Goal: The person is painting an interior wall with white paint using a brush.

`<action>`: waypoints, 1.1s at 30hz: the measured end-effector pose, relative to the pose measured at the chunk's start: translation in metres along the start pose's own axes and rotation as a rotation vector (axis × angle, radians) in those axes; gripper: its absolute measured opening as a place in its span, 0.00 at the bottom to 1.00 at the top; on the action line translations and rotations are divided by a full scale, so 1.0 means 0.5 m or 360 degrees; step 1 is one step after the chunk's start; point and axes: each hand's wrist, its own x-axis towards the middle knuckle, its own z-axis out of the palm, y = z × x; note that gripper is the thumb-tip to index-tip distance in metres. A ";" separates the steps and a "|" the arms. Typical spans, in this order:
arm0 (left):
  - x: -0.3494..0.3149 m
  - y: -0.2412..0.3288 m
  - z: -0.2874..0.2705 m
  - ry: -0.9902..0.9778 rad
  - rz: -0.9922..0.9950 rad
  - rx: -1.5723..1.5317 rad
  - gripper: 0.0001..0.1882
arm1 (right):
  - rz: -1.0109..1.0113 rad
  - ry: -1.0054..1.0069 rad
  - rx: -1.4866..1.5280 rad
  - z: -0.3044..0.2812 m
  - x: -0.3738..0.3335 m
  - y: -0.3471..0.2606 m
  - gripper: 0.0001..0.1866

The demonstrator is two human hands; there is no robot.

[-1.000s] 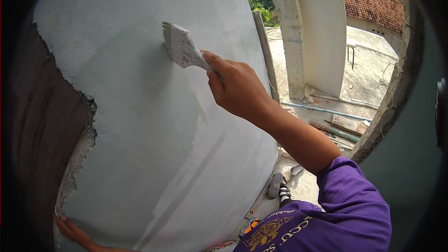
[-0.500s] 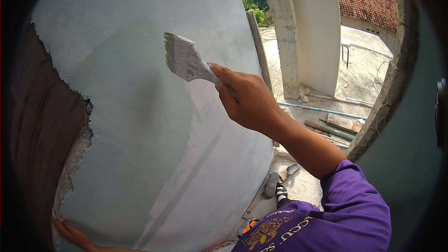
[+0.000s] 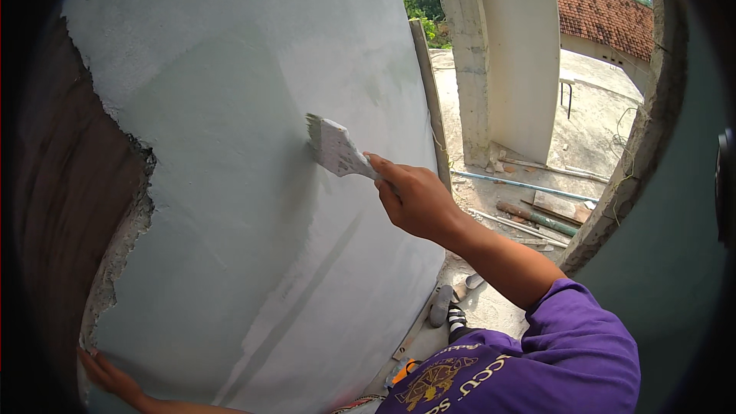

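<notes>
A wide, flat paintbrush [image 3: 341,151], its head smeared with grey-white, is gripped by the handle in my right hand [image 3: 420,199]. Its bristles point left and are at the pale plastered wall [image 3: 215,207]; whether they touch it I cannot tell. A darker, damp-looking area covers much of the plaster left of the brush. Down at the lower left, my left hand [image 3: 113,382] rests with fingers stretched out by the wall's rough, broken edge [image 3: 126,249]. Nothing shows in that hand.
Beyond the broken edge lies a dark brown surface [image 3: 69,207]. To the right stand a concrete post [image 3: 468,69] and a white column [image 3: 521,69]. Pipes [image 3: 529,185] and boards lie on the ground outside. A rough frame edge [image 3: 632,138] slants at the right.
My right hand has brought the paintbrush down and to the right, and the bristles now look nearer to the wall. My left hand stays by the broken edge.
</notes>
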 end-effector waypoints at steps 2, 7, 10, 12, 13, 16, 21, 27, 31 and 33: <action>-0.001 0.006 -0.001 0.0023 0.0038 0.0079 0.25 | -0.0022 0.0019 0.0008 -0.019 0.013 -0.010 0.21; 0.001 0.017 -0.004 0.0073 0.0050 0.0072 0.24 | -0.0174 0.0290 0.0034 -0.013 0.075 -0.012 0.23; 0.002 0.022 -0.009 0.0041 0.0036 0.0039 0.24 | -0.0088 0.0280 0.0081 0.037 0.055 -0.001 0.23; -0.004 0.024 -0.013 0.0003 -0.0043 -0.0001 0.27 | -0.0079 0.0237 0.0040 0.059 0.016 0.011 0.23; -0.005 0.023 -0.014 0.0006 -0.0056 0.0043 0.27 | -0.0021 0.0185 -0.0011 0.065 -0.006 0.017 0.24; -0.004 0.014 -0.013 -0.0010 -0.0012 -0.0022 0.28 | -0.0015 0.0108 0.0067 0.058 -0.049 0.029 0.25; 0.000 0.001 -0.011 -0.0030 -0.0092 -0.0128 0.26 | 0.0051 0.0134 0.0176 0.022 -0.019 0.019 0.26; -0.003 0.016 -0.025 -0.0065 -0.0122 -0.0133 0.27 | -0.0128 0.0319 0.0227 0.055 0.041 0.030 0.26; -0.005 0.016 -0.038 -0.0118 -0.0181 -0.0081 0.27 | -0.0098 0.0250 0.0230 0.087 -0.018 0.062 0.26; -0.005 0.011 -0.039 -0.0156 -0.0212 -0.0179 0.27 | -0.0024 0.0125 0.0203 0.089 -0.058 0.075 0.27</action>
